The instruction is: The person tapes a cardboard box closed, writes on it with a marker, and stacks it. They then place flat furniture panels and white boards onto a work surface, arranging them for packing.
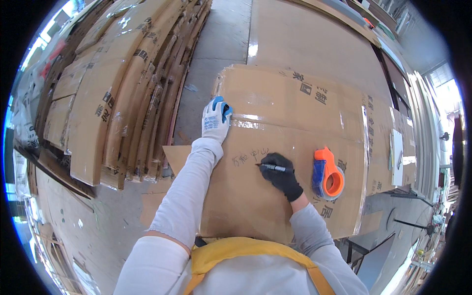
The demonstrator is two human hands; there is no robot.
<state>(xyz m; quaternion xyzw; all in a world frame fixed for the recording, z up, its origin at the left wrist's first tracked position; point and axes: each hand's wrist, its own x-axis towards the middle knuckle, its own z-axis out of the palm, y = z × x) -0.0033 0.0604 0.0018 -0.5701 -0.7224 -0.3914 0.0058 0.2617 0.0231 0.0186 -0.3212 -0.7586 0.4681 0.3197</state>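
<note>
A large flat cardboard package [250, 206], wrapped with clear tape, lies before me. My right hand [280, 175], in a black glove, grips a black marker pen [273, 167] whose tip is at the cardboard, just below a line of handwriting [250, 157]. My left hand [216, 120], in a white glove with blue fingertips, rests at the package's left edge. A small black object [226, 108], perhaps the pen's cap, shows between its thumb and fingers. To the right of my right hand, an orange and blue tape dispenser [333, 180] lies on the package.
Many flat cardboard packages [121, 84] stand packed on edge at the left. A large brown board [313, 40] lies beyond my package. On the right, a white pad with a pen [397, 158] rests on more cardboard, and a fan-like stand [413, 223] is on the floor.
</note>
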